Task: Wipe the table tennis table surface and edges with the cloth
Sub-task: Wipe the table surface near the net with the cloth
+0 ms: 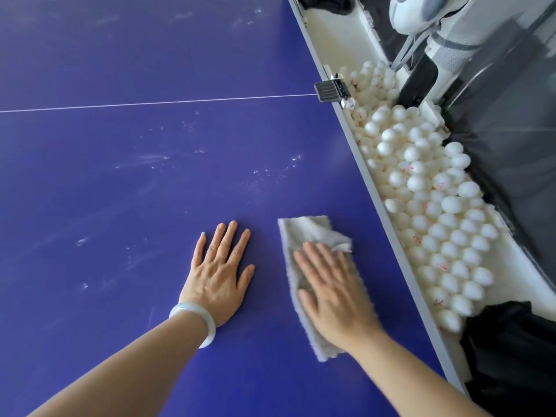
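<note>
Deep blue counter [120, 182] fills most of the view, with a thin white line [150, 102] running across it and a bunch of pale dusty smudges [156, 159] scattered over the middle; on the left side the left hand [221, 272] lies flat on the bare surface, palm down, fingers straight and a bit spread, holding nothing; there's a pale bracelet [195, 322] on that wrist; just right of it sits the cloth [304, 233], a fluffy greyish-white thing folded into a long strip, lying on the counter near the grey edge [388, 224] but not over it; the right hand [334, 290] is pressed flat on top of the cloth, fingers straight and close together, not curled round it, and it looks slightly blurred; the cloth sticks out past the fingertips and back beside the wrist; further right, a dark clamp [332, 91] sits on the edge where the white line ends; past the edge there's a white tray [337, 25] packed with white balls [436, 224], some with red marks; black fabric [511, 350] is bunched in the bottom right corner, and a white and grey machine [421, 13] shows at the top right, only partly in view.
</note>
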Action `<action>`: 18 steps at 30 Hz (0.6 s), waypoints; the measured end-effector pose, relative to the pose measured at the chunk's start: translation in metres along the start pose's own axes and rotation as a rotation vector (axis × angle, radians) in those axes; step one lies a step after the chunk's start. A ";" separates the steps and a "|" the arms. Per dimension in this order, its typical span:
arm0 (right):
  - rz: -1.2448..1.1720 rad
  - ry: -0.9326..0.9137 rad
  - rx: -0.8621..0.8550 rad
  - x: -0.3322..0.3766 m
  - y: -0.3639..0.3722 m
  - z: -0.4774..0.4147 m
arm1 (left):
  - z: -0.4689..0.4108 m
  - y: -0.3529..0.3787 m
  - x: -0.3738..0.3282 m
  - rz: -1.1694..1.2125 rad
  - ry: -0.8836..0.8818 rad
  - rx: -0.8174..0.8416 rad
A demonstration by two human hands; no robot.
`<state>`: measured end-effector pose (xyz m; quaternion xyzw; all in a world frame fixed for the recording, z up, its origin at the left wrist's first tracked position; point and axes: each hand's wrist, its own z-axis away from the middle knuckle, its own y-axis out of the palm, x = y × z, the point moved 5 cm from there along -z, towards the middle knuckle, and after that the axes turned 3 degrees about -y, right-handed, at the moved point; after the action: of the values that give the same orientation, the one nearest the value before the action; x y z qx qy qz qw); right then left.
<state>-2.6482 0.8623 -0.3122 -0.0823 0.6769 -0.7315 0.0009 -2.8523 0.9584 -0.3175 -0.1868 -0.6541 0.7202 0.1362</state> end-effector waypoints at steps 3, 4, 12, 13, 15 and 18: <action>0.073 0.269 -0.005 -0.075 -0.013 -0.017 | 0.000 0.003 0.001 -0.001 -0.002 -0.015; 0.080 0.393 -0.002 -0.089 -0.016 -0.034 | 0.000 0.003 0.001 0.010 0.003 -0.020; 0.034 0.188 -0.049 0.057 0.000 -0.060 | 0.001 -0.001 0.000 0.034 0.018 -0.006; 0.024 0.108 -0.058 0.069 0.004 -0.034 | 0.002 -0.003 0.000 0.036 0.020 -0.003; 0.024 0.020 -0.055 0.061 0.008 0.010 | 0.001 -0.005 -0.001 0.039 0.021 0.006; 0.064 0.091 -0.034 0.003 0.003 0.020 | 0.000 -0.003 -0.001 0.027 0.013 0.011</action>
<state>-2.6492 0.8419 -0.3133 -0.0274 0.6908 -0.7225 -0.0079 -2.8512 0.9580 -0.3148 -0.1995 -0.6466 0.7244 0.1321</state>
